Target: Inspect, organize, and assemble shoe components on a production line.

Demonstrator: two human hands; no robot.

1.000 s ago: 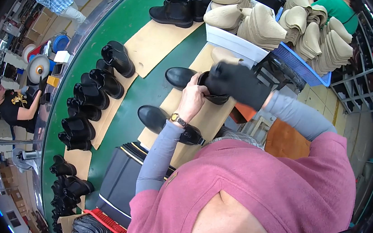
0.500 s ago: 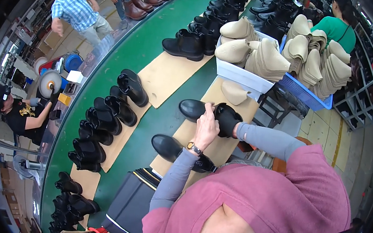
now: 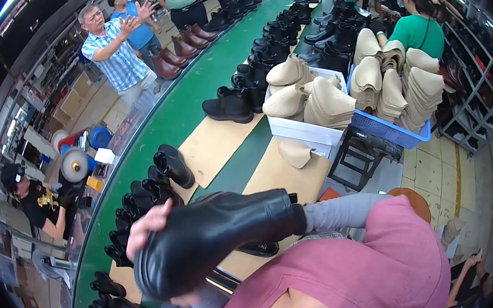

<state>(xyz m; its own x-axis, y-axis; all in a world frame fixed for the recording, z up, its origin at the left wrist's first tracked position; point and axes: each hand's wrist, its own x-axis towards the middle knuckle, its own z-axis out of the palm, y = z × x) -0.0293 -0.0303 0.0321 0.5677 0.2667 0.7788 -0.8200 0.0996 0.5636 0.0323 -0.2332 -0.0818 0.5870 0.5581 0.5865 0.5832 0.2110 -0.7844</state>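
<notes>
The black boot (image 3: 220,235) now fills the lower middle of the view, lifted off the surface and held close under the camera, toe toward 7 o'clock; half a second ago it lay on the tan cardboard sheet (image 3: 283,179) beside its partner. So the work has gone from handling on the belt to close handling in the air. The left hand (image 3: 145,227) grips the boot's side at 9 o'clock, fingers curled over the leather. The right hand is pushed inside the shaft — only the grey sleeve (image 3: 342,211) shows at 3 o'clock, so how its grip is set I cannot tell.

Just under the boot at 5 o'clock one more black shoe (image 3: 257,248) lies on the cardboard. On the green conveyor belt (image 3: 166,121) at 9 to 10 o'clock about six black shoes (image 3: 173,165) stand in a row, and one black ankle boot (image 3: 229,105) sits at 12 o'clock. Beyond it stand a white bin (image 3: 303,130) and a blue crate (image 3: 390,130) — two containers of beige shoe parts, too many to count — and one loose beige piece (image 3: 294,153). Three people stand at 11 o'clock, one sits at 9, one in green stands at 1.
</notes>
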